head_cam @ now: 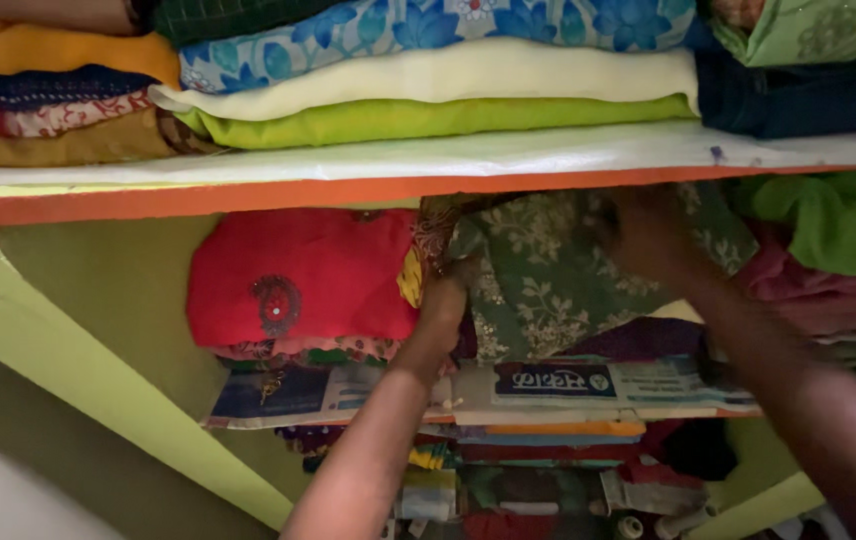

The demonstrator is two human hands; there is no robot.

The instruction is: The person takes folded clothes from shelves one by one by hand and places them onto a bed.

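The green cloth with pale leaf print sits folded on the middle shelf, just beside a red cloth. My left hand is closed on its left edge. My right hand rests on its upper right; I cannot tell how far it is open. Newspaper lines the shelf under it. The shelf above holds folded stacks, a lime cloth lowest.

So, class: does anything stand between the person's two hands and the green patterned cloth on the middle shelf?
Nothing visible does. The left hand grips the green patterned cloth at its left edge, beside the red garment. The right hand is already on its top, under the shelf board.
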